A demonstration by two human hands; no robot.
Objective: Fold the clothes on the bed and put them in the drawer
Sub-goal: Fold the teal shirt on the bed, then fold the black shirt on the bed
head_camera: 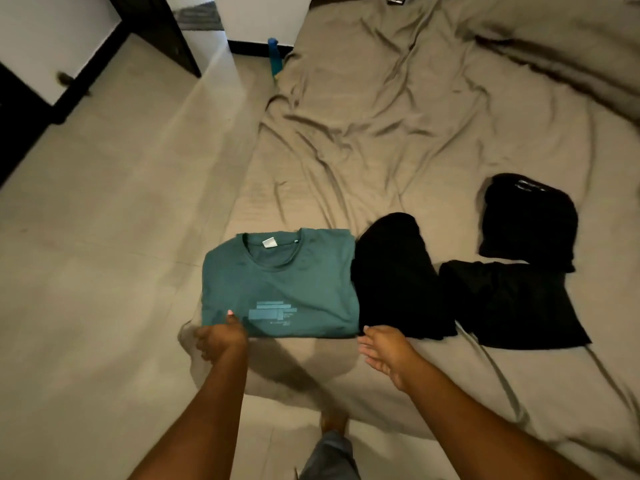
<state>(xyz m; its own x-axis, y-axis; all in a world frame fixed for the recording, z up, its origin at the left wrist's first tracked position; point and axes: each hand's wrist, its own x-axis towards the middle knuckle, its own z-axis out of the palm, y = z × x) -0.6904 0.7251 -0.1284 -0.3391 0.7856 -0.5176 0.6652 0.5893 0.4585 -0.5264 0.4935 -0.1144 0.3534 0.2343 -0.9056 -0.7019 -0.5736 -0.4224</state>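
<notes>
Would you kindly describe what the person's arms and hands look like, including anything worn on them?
Neither the left forearm nor the right forearm shows any sleeve. The left hand and right hand wear no gloves, watch, ring or bracelet that I can see.

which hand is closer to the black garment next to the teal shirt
Right. The right hand lies by the black garment at its near left corner; the left hand grips the teal shirt at the opposite corner.

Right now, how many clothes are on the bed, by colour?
Teal: 1, the teal shirt
Black: 3, the middle black garment, the near-right black garment and the far-right black garment
Total: 4
</notes>
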